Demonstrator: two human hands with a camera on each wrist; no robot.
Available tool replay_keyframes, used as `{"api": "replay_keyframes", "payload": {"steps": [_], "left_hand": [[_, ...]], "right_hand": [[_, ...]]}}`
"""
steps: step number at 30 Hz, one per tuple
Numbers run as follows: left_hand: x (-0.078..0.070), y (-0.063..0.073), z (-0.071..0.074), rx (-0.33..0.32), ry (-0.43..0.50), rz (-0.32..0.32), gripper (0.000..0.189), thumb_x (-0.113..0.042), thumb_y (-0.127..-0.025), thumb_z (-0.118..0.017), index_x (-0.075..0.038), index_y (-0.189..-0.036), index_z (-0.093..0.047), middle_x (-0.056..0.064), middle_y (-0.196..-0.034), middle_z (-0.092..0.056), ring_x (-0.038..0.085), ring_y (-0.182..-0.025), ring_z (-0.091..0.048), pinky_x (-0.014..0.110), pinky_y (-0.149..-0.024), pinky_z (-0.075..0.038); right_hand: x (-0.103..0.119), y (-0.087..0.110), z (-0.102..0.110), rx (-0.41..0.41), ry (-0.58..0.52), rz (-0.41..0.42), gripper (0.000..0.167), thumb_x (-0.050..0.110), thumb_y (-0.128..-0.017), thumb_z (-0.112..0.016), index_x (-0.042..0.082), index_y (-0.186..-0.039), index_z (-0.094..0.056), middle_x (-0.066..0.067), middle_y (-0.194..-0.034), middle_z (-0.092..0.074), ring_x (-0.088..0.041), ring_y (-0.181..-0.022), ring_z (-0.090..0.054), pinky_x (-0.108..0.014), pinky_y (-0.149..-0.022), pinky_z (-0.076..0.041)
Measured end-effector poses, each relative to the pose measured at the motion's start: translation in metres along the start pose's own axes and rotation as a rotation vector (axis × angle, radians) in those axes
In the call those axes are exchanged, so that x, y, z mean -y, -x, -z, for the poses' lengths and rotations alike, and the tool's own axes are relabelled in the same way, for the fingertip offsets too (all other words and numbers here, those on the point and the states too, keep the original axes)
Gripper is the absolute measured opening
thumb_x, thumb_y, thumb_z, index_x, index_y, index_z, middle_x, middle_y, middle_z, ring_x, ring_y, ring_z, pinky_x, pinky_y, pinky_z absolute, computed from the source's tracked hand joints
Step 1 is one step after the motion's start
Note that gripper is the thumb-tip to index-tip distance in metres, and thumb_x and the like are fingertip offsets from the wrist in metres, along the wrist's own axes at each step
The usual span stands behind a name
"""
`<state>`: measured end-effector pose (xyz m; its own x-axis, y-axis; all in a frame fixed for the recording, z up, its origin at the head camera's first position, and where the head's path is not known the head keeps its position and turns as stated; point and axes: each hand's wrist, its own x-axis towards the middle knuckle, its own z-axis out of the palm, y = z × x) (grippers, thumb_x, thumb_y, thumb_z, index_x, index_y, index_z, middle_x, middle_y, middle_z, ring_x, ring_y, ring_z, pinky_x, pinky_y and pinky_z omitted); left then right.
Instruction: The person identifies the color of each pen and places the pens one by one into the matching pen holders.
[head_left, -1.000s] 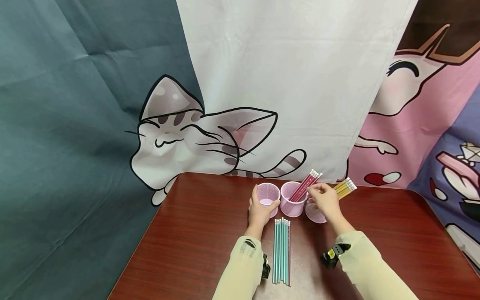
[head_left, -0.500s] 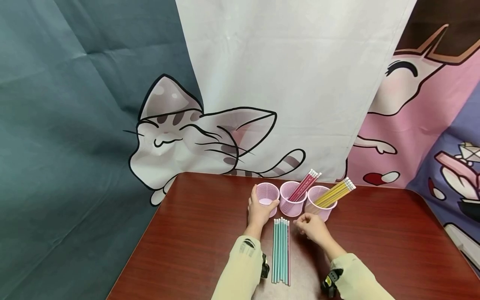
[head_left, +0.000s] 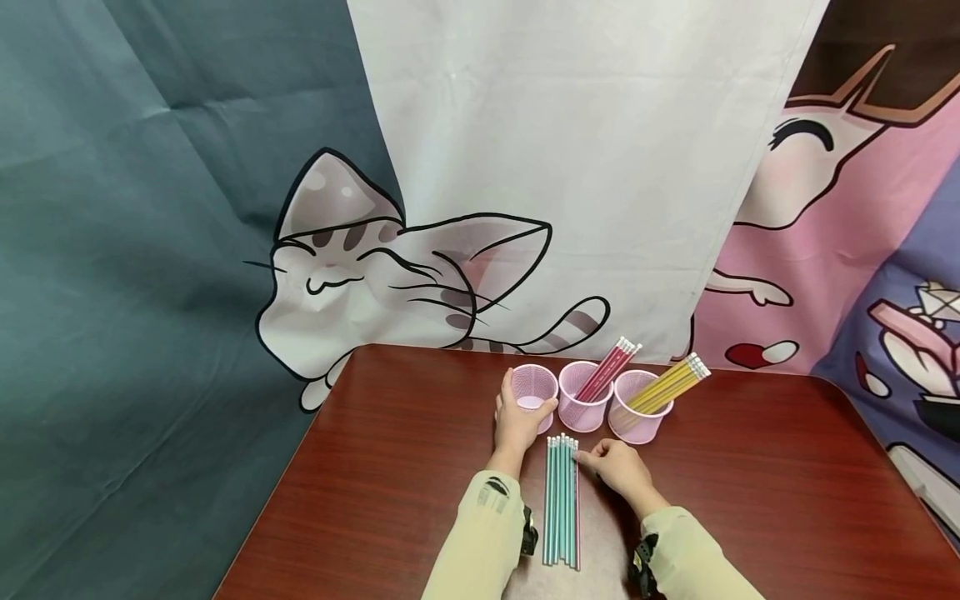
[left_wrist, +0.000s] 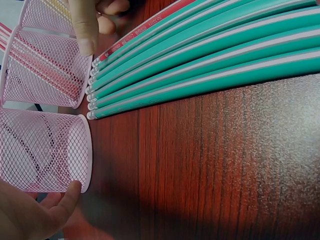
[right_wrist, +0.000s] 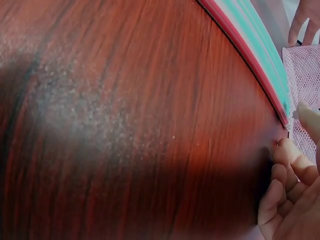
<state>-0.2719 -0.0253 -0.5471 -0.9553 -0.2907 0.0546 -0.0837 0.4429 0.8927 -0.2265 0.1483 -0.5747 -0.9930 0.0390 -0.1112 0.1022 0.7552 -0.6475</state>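
Pencils [head_left: 562,500] slim, striped; left grip [head_left: 516,423] clasping round mesh cup [head_left: 534,382], right grip [head_left: 622,467] loose.

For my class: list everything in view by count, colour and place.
Mesh cups: three, pink, side by side.
Red pencils: several, red, in the middle cup.
Yellow pencils: several, yellow, in the right cup.
Teal pencils: several, teal, flat on the table.
Loose red pencil: one, red, right edge of that row.
Table: one, brown, under the cups.
Cartoon backdrop: count unclear, grey-blue, white, pink, blue, behind the table.
Wrist devices: two, black, by the sleeves.
Sleeves: two, pale green, near side.
Left hand: one, bare, around the left cup.
Right hand: one, bare, at the loose red pencil's end.
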Motion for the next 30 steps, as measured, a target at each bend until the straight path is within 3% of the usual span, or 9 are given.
{"api": "replay_keyframes", "payload": {"steps": [18,30], "left_hand": [[0.0004,-0.0003,-0.0005,-0.010,0.004,-0.007,0.095,-0.044,-0.064,-0.081,-0.030,-0.143,-0.029,0.014,-0.131,-0.044,0.035,-0.115,-0.045,0.048,-0.092,-0.039],[0.0005,-0.0004,-0.0003,-0.001,0.009,0.004,0.096,-0.044,-0.065,-0.081,-0.031,-0.143,-0.028,0.014,-0.132,-0.043,0.035,-0.116,-0.044,0.048,-0.093,-0.039]], "right_hand": [[0.0075,0.0028,0.0051,0.049,0.026,-0.008,0.026,0.030,-0.074,-0.072,0.012,-0.065,-0.055,0.004,-0.059,-0.052,-0.014,-0.057,-0.048,-0.030,-0.053,-0.038],[0.0098,0.0003,0.0022,0.058,0.111,-0.034,0.024,0.030,-0.072,-0.068,0.013,-0.062,-0.055,0.003,-0.060,-0.052,-0.016,-0.057,-0.049,-0.034,-0.051,-0.039]]}}
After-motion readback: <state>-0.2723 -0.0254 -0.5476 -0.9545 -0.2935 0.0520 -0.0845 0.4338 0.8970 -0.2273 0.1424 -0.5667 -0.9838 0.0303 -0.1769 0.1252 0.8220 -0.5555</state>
